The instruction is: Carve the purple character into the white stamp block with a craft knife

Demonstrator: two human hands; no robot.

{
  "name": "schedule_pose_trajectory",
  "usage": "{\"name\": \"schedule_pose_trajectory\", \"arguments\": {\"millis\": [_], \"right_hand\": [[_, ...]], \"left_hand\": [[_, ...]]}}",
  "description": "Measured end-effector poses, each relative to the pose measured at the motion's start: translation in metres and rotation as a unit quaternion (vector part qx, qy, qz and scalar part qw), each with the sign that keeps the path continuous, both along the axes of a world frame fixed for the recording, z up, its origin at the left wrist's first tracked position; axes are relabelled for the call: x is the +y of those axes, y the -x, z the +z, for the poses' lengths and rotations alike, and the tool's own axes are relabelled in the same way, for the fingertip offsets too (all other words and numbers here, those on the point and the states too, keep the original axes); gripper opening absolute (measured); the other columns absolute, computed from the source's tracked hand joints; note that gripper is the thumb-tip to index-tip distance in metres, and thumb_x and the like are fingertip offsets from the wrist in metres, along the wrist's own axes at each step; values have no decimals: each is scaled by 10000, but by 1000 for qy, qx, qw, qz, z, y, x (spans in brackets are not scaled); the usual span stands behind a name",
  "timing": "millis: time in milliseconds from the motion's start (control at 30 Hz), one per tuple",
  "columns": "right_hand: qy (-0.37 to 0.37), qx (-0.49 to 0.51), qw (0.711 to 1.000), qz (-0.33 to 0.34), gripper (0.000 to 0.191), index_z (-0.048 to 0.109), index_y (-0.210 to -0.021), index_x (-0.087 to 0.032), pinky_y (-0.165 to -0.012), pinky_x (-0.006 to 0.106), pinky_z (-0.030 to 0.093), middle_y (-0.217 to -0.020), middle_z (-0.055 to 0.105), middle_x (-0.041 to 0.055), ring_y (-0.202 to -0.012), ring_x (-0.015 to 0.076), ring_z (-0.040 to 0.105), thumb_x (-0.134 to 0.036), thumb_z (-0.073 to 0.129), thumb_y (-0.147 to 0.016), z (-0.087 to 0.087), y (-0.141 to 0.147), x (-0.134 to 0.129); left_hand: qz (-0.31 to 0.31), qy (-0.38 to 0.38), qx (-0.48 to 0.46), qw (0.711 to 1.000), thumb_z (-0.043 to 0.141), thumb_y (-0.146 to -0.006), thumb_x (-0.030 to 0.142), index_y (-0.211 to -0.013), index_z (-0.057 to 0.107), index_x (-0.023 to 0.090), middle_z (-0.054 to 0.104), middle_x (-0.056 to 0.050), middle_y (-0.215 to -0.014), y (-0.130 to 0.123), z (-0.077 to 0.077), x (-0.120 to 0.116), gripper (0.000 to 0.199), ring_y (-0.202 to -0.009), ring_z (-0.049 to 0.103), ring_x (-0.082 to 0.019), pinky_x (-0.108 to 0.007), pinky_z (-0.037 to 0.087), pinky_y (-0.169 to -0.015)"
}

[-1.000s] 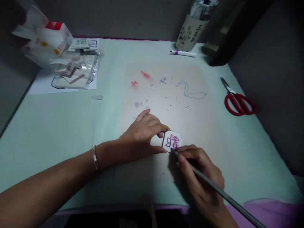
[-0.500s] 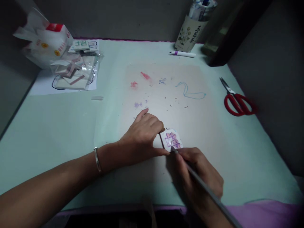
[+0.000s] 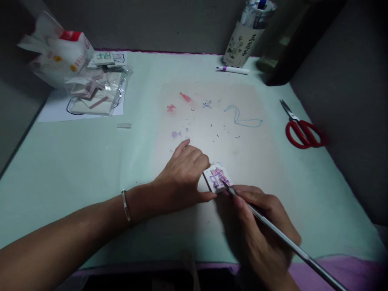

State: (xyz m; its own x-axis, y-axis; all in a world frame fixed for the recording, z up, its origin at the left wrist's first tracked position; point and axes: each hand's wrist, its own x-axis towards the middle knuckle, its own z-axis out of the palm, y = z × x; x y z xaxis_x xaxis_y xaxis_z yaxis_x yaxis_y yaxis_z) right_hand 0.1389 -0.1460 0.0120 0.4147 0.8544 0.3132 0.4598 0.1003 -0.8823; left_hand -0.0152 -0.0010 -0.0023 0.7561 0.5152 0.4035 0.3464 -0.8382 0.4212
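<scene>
While a purple-marked white block [image 3: 214, 177] sits pinched in the left hand [image 3: 182, 170], left of and nearer than the scissors [image 3: 295, 118], the right hand [image 3: 262, 240] pinches a metal tool [image 3: 280, 234] at its face. Beyond the scissors, leftward, lies a marker [image 3: 235, 70].

Two bare hands and one accessory make up my visible equipment. My left forearm [image 3: 66, 238], at 8 o'clock from centre, is bare to the wrist. There I wear one bracelet [image 3: 125, 205]: a narrow, curved, silver-coloured band with a smooth, reflective surface. My left hand [image 3: 185, 171] and, at 4 o'clock, my right hand [image 3: 263, 238] are bare-skinned.
</scene>
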Motion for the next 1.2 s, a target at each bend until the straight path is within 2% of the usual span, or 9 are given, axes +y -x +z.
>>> {"name": "schedule_pose_trajectory", "arguments": {"millis": [100, 167, 233, 433, 567, 667, 767, 933, 1200], "right_hand": [[-3, 10, 999, -52, 127, 740, -988, -255, -733, 244, 575, -940, 773, -1, -875, 148, 737, -136, 712, -952, 3, -2, 4], [32, 18, 996, -85, 54, 734, -941, -250, -593, 216, 533, -862, 752, -12, -719, 120, 693, -202, 718, -960, 5, -4, 6], [74, 32, 993, -87, 47, 729, -916, -248, -534, 207, 502, -822, 738, -17, -639, 107, 651, -270, 729, -958, 8, -6, 7], [135, 65, 984, -100, 143, 720, -856, -237, -556, 223, 467, -771, 705, -10, -635, 115, 596, -353, 749, -935, 16, -5, 8], [136, 108, 980, -99, 142, 714, -873, -231, -587, 245, 480, -760, 703, 0, -672, 143, 624, -350, 752, -941, 17, -4, 8], [131, 130, 978, -91, 126, 711, -865, -232, -578, 239, 472, -779, 705, 5, -704, 148, 637, -320, 746, -946, 15, -6, 8], [128, 110, 982, -83, 118, 707, -852, -225, -557, 245, 469, -823, 727, 20, -685, 149, 630, -298, 757, -930, 11, -9, 7], [114, 79, 989, -54, 143, 714, -824, -220, -538, 235, 481, -786, 724, 10, -629, 134, 616, -305, 753, -932, 8, -14, 7], [108, 46, 993, -24, 132, 693, -836, -218, -544, 228, 494, -815, 732, 11, -647, 133, 634, -282, 737, -943, 7, -16, 9]], "left_hand": [[-2, 4, 3, 1000, 844, -783, 452, -945, 529, 196, 637, -54, -913, 1, 1, -1, 437, -919, 607, -246, -614, 413, -1187], [-2, 9, 3, 1000, 847, -780, 429, -958, 535, 189, 635, -50, -910, 1, 1, -1, 432, -908, 608, -241, -622, 404, -1194], [-4, 13, 1, 1000, 850, -775, 408, -972, 544, 180, 633, -48, -905, 2, 1, -2, 429, -906, 609, -242, -623, 400, -1198], [-29, 30, -10, 999, 831, -794, 363, -1027, 569, 162, 646, -63, -938, 6, 0, 0, 404, -948, 619, -252, -636, 378, -1206], [-80, 81, -13, 993, 805, -833, 267, -1174, 585, 158, 675, -59, -1010, 10, 1, 6, 420, -1005, 632, -230, -621, 318, -1247], [-91, 104, -15, 990, 822, -839, 272, -1246, 583, 170, 693, -62, -1058, 10, 0, 8, 483, -1056, 641, -233, -625, 269, -1269], [-88, 111, -21, 990, 858, -822, 307, -1266, 585, 187, 705, -55, -1061, 10, -3, 9, 534, -1069, 649, -236, -624, 254, -1275], [-87, 110, -20, 990, 890, -803, 327, -1260, 598, 181, 713, -49, -1037, 10, -5, 9, 562, -1073, 656, -241, -617, 257, -1275], [-87, 108, -28, 990, 916, -785, 335, -1252, 599, 190, 711, -40, -1028, 9, -7, 10, 582, -1066, 655, -235, -622, 261, -1269]]}}
